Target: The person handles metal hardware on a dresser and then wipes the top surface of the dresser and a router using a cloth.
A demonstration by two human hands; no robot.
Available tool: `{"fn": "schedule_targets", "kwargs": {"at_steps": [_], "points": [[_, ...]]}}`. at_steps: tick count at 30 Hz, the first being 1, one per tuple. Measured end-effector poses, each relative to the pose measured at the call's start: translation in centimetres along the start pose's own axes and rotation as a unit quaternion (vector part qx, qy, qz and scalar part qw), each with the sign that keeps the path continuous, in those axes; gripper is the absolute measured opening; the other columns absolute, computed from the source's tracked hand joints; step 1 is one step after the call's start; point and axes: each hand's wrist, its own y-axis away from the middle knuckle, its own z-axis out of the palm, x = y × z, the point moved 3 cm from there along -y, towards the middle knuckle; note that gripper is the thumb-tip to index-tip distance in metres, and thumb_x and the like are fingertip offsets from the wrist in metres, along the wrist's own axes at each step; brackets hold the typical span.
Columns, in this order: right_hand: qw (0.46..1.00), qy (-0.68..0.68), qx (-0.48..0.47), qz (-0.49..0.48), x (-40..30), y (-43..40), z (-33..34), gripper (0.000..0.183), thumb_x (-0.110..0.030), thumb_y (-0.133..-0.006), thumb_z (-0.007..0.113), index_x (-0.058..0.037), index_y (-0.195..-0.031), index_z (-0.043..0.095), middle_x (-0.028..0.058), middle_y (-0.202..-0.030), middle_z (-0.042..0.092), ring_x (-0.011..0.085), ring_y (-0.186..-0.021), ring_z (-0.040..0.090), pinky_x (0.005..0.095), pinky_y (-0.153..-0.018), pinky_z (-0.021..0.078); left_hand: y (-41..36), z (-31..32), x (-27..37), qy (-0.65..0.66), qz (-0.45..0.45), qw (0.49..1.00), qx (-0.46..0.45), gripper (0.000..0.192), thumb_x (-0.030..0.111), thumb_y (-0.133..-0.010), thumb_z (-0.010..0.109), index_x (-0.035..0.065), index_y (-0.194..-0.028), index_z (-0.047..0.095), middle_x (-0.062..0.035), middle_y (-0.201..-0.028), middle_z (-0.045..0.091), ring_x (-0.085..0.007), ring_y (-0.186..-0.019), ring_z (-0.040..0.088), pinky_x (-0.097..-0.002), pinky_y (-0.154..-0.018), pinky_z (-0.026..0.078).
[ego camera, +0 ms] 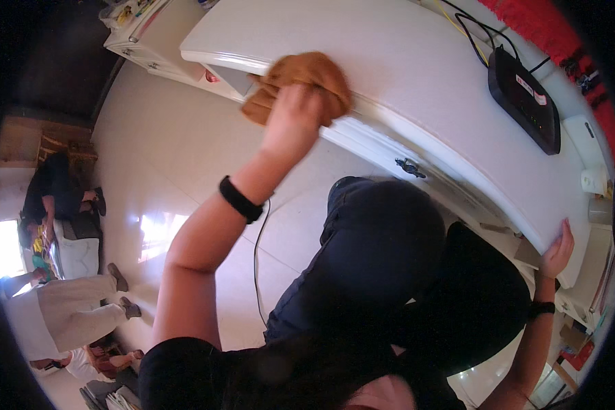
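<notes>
My left hand is closed on a brown cloth, bunched and slightly blurred. That cloth lies over the front edge of a white cabinet's top and hangs a little past it. At the far right, my right hand rests on the same top near its edge, holding nothing; its thumb is hard to make out. Below the edge is a white drawer front with a dark metal handle. Both wrists wear black bands.
A black router with cables stands on the cabinet top near a red textile. A cable runs across the tiled floor. Smaller white drawers adjoin at upper left. Several people are at the left, one standing.
</notes>
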Motion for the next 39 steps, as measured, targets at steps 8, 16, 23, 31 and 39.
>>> {"fn": "schedule_targets", "kwargs": {"at_steps": [8,16,23,31,39], "points": [[0.995,0.023,-0.085,0.041,1.5,-0.2,-0.3,0.04,-0.011,-0.085,0.034,-0.0014,-0.124,0.041,0.0175,-0.123,0.046,0.0325,-0.115,0.04,0.0392,-0.099,0.0296,-0.2,1.0,2.6,0.008,0.038,0.998,-0.057,0.019,0.009,-0.07,0.051,0.0029,-0.088,0.053,-0.0129,-0.092,0.049,-0.0298,-0.088,0.049,-0.0373,-0.077,0.044],[0.982,0.084,-0.16,0.053,-0.3,-2.1,-1.3,0.039,-0.009,-0.084,0.041,-0.0008,-0.123,0.041,0.0194,-0.121,0.047,0.0341,-0.11,0.045,0.0397,-0.096,0.0327,-0.6,-1.5,-4.4,-0.049,-0.085,0.995,-0.034,0.033,0.009,-0.069,0.061,0.001,-0.099,0.053,-0.0163,-0.097,0.05,-0.0354,-0.093,0.047,-0.0413,-0.081,0.042],[0.949,-0.068,-0.306,0.04,-0.3,-4.5,-4.6,0.029,-0.014,-0.085,0.046,0.0014,-0.11,0.049,0.0192,-0.109,0.054,0.0325,-0.1,0.052,0.0372,-0.088,0.04,-3.2,-1.4,-2.1,-0.009,0.156,0.976,-0.154,0.034,0.01,-0.07,0.059,0.0045,-0.103,0.049,-0.0138,-0.102,0.047,-0.0316,-0.099,0.048,-0.0384,-0.081,0.046],[0.954,-0.113,-0.275,0.043,-4.4,-5.0,-9.5,0.023,-0.014,-0.085,0.049,0.0018,-0.101,0.053,0.0172,-0.098,0.058,0.0284,-0.091,0.056,0.0329,-0.083,0.0423,-1.7,-0.7,-0.3,-0.111,0.177,0.961,-0.183,0.038,0.009,-0.076,0.05,0.0062,-0.113,0.046,-0.0121,-0.105,0.044,-0.0287,-0.101,0.046,-0.037,-0.079,0.048],[0.938,-0.162,-0.292,0.086,-2.7,-2.9,-8.8,0.021,-0.013,-0.084,0.049,0.0018,-0.098,0.055,0.0179,-0.097,0.059,0.0284,-0.089,0.057,0.0324,-0.082,0.0427,-2.1,3.0,12.9,0.006,0.217,0.968,-0.125,0.027,0.01,-0.072,0.053,0.0058,-0.098,0.055,-0.0139,-0.098,0.045,-0.0312,-0.094,0.046,-0.0388,-0.081,0.043]]}}
